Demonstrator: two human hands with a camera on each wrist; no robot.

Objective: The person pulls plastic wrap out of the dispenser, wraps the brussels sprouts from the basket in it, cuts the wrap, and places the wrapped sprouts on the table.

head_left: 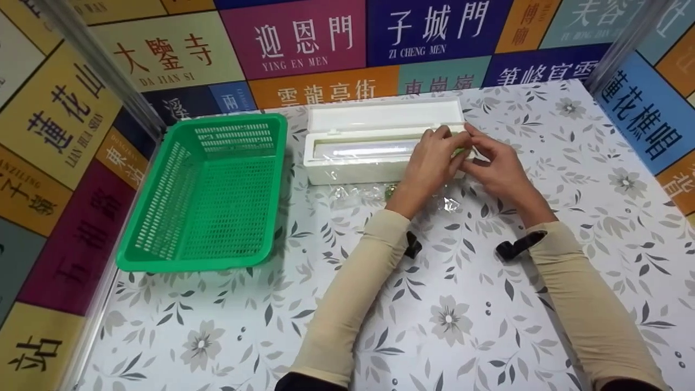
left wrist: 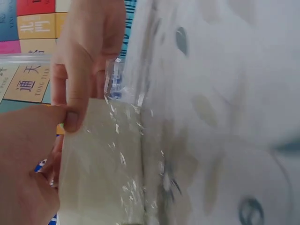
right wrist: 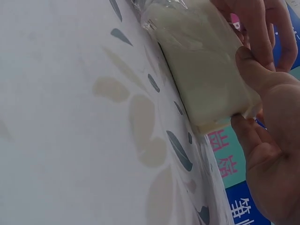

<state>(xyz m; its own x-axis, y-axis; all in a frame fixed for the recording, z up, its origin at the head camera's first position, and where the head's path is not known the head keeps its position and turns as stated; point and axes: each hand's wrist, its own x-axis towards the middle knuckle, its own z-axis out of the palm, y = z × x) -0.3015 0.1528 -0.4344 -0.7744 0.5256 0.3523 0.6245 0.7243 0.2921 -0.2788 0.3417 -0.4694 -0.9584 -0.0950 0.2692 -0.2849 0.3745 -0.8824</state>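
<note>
A long white cling film dispenser box point(head_left: 353, 175) lies on the table with its lid point(head_left: 380, 115) raised at the back. The roll of cling film point(head_left: 364, 150) shows inside. Clear film point(head_left: 339, 196) drapes over the front wall and lies crumpled before it. My left hand point(head_left: 431, 157) bends over the box's right part, its fingertips pinching around a small green piece point(head_left: 461, 151), mostly hidden. With thumb and fingers, my right hand point(head_left: 499, 165) grips the right end of the box point(right wrist: 201, 75). The two hands meet at that corner.
Left of the box stands a green perforated plastic basket point(head_left: 228, 206) with nothing in it. A small green-gold thing point(head_left: 392, 190) sits among the film in front of the box. Sign-patterned panels point(head_left: 309, 38) wall the table at the back and sides.
</note>
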